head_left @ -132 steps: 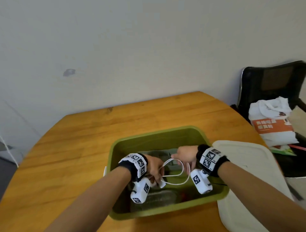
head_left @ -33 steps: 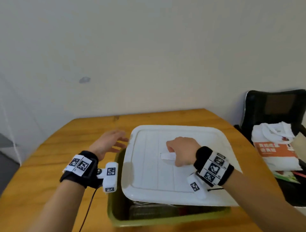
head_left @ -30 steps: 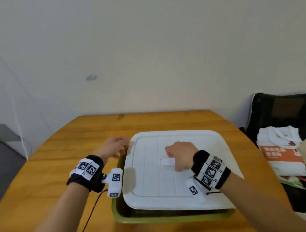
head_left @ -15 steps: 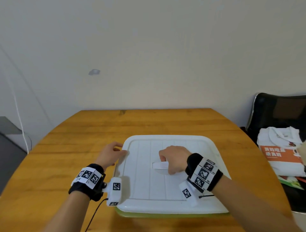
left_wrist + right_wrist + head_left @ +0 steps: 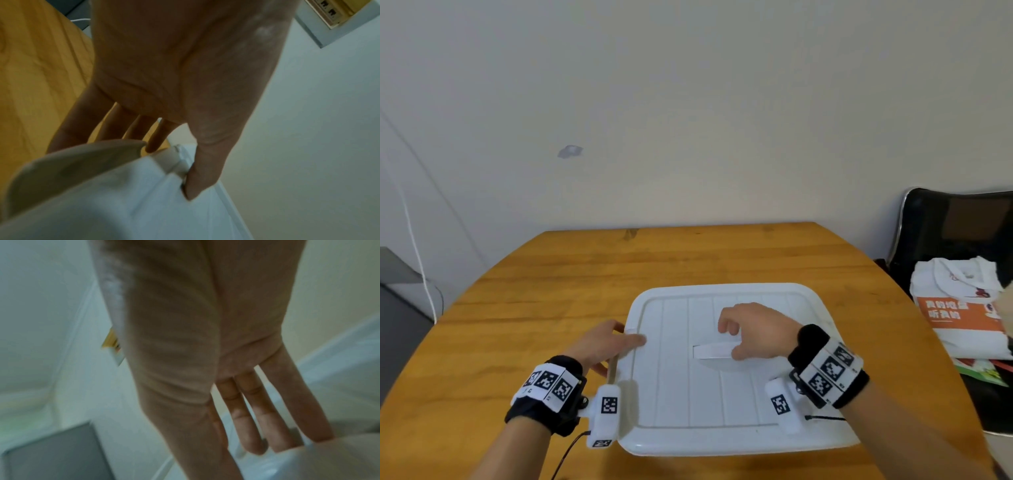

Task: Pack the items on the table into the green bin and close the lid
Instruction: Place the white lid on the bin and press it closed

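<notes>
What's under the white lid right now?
The white lid covers everything beneath it: no green bin or packed item shows, only wooden table around it. Left hand touches its left edge.

Black chair (image 5: 945,233) at right side. White and orange bag (image 5: 959,329) sits on chair. Small grey spot (image 5: 570,151) on pale wall (image 5: 722,102). Thin white cord (image 5: 415,240) at left.

plain wall (image 5: 688,102), wooden table (image 5: 688,257), black chair (image 5: 955,226)
</notes>
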`<state>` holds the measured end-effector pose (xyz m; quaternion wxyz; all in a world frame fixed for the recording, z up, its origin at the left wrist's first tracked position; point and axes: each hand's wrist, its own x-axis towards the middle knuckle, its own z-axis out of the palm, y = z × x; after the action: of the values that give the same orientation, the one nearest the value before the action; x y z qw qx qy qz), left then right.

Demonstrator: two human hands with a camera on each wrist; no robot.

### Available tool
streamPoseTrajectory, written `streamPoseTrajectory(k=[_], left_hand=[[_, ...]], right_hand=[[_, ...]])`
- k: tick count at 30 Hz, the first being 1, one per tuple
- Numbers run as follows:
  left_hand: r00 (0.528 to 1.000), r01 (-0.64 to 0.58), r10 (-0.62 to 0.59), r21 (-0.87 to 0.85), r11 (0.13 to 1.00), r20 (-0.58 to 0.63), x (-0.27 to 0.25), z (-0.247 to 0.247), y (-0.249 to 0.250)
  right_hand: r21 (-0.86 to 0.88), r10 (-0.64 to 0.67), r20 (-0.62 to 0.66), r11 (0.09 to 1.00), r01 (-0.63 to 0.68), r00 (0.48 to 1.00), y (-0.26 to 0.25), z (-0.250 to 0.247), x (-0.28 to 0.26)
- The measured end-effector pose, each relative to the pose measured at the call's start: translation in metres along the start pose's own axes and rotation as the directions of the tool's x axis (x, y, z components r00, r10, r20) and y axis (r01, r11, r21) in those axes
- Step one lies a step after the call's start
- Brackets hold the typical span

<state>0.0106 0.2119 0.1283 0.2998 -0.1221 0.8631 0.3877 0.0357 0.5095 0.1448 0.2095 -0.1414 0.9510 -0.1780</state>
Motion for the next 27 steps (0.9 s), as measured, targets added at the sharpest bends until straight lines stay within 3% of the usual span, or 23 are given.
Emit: streamPoseTrajectory(k=[3,6,9,11,15,19,24,27], left_hand=[[1.0,0.001,-0.002,0.082,0.997,0.019,-0.002,0.0,-0.002],[1.0,0.005,-0.006,0.126,0.992,0.004,-0.003,0.001,-0.001],[1.0,0.022,-0.017,0.192,0.981,-0.025,-0.002,0.003,0.001],[0.999,0.035,-0.026,0.216,0.976,-0.043,-0.001,0.004,0.002],[0.997,0.054,-0.038,0.254,0.966,-0.068,0.001,0.004,0.003],[0.996,0.058,-0.035,0.288,0.956,-0.086,0.0,0.005,0.004],[0.993,0.062,-0.027,0.308,0.949,-0.115,-0.002,0.006,0.006],[0.991,0.05,-0.005,0.34,0.939,-0.131,-0.003,0.009,0.009]], right_hand=[[0.205,0.098,-0.242,0.978,-0.048,0.965,0.028,-0.01,-0.016],[0.242,0.319,-0.391,0.94,-0.238,0.863,0.056,-0.017,-0.03],[0.243,0.583,-0.304,0.812,-0.531,0.753,0.075,-0.021,-0.041],[0.291,0.678,-0.217,0.732,-0.616,0.703,0.08,-0.025,-0.05],[0.432,0.744,-0.041,0.615,-0.66,0.667,0.087,-0.021,-0.07],[0.588,0.761,-0.012,0.53,-0.612,0.648,0.092,-0.009,-0.075],[0.515,0.757,-0.164,0.613,-0.6,0.633,0.089,-0.008,-0.075],[0.477,0.756,-0.186,0.628,-0.615,0.627,0.09,-0.006,-0.073]])
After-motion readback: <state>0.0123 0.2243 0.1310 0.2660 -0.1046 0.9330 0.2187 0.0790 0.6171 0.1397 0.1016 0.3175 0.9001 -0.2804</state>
